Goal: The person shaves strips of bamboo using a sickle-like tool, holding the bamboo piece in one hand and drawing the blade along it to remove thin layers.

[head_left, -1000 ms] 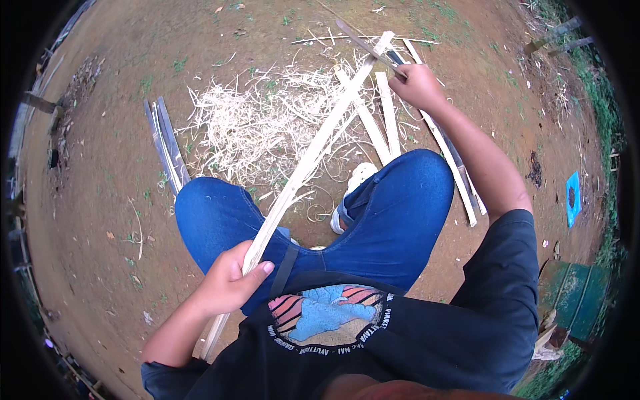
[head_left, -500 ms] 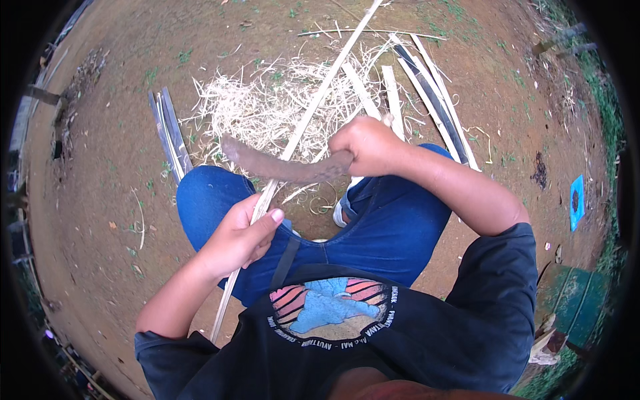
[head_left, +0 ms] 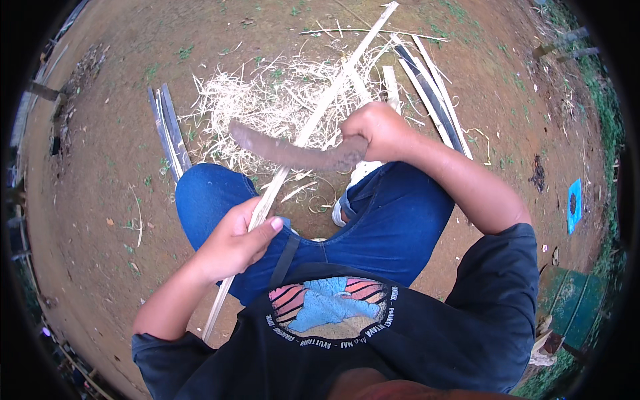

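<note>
My left hand [head_left: 241,239] is closed around a long pale wooden strip [head_left: 319,113], perhaps bamboo, which slants from beside my left hip up and away to the far right. In my closed right hand [head_left: 380,130] is the handle end of a curved, sickle-like knife [head_left: 287,153] with a brown, rusty-looking blade. The blade lies across the strip a little beyond my left hand, above the gap between my knees. Its grip is mostly hidden inside my fist. Pale curled shavings [head_left: 243,110] are heaped on the ground under and beyond the strip.
Dark and pale strips [head_left: 175,137] lie by my left knee. More split strips [head_left: 433,97] rest beyond my right knee, and a thin stick [head_left: 373,31] lies crosswise at the far side. A green metal drum [head_left: 572,303] and a blue sheet [head_left: 575,203] are on the right.
The knife and my right hand have moved slightly away from me along the strip. The strip's far end has swung a little to the right. My left hand keeps its hold.
</note>
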Available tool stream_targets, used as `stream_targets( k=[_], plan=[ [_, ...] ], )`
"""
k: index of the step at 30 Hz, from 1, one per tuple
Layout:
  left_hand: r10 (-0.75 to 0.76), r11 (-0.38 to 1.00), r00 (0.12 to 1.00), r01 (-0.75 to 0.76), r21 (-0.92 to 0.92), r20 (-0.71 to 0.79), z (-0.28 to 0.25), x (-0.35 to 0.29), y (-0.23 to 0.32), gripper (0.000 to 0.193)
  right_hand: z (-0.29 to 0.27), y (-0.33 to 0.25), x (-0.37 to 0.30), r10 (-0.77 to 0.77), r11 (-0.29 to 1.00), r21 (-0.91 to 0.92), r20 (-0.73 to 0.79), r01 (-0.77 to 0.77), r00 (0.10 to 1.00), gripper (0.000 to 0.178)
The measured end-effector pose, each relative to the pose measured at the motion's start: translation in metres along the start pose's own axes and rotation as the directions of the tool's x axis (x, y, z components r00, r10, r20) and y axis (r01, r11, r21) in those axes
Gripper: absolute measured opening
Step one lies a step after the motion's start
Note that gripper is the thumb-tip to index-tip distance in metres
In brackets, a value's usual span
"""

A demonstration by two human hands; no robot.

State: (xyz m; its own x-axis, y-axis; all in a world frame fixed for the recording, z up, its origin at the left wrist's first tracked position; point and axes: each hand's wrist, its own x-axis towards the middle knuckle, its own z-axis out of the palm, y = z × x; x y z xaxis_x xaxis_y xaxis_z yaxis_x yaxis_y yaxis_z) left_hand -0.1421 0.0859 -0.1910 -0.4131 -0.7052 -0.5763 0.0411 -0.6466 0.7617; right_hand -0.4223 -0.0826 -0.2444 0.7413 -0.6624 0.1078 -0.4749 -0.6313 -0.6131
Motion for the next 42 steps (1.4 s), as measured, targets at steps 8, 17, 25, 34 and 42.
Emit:
stream_targets(
  k=[8, 17, 25, 34, 42],
  plan=[
    [0.052, 0.998, 0.999, -0.051, 0.034, -0.011, -0.009, -0.003, -0.005, 0.016, -0.040, 0.012, 0.012, 0.237, 0.961, -0.128, -0.077, -0.245, 0.969, 0.015],
    [-0.015, 1.000, 0.998, 0.014, 0.010, 0.060, -0.007, -0.022, -0.016, 0.014, -0.076, 0.081, 0.009, 0.444, 0.856, -0.140, -0.294, -0.498, 0.846, 0.017],
    [-0.022, 1.000, 0.998, 0.022, -0.015, 0.057, -0.007, -0.015, -0.026, 0.015, -0.052, 0.030, -0.005, 0.361, 0.927, -0.098, -0.026, -0.362, 0.932, 0.017],
    [-0.040, 0.999, 0.996, 0.037, 0.033, 0.084, -0.015, -0.034, -0.042, 0.014, -0.087, 0.091, -0.015, 0.445, 0.841, -0.217, -0.245, -0.496, 0.861, 0.030],
    [-0.007, 0.997, 0.999, 0.004, 0.075, 0.040, -0.011, -0.033, -0.043, 0.012, -0.046, 0.041, -0.018, 0.126, 0.977, -0.171, -0.036, -0.130, 0.991, 0.021]
  ],
)
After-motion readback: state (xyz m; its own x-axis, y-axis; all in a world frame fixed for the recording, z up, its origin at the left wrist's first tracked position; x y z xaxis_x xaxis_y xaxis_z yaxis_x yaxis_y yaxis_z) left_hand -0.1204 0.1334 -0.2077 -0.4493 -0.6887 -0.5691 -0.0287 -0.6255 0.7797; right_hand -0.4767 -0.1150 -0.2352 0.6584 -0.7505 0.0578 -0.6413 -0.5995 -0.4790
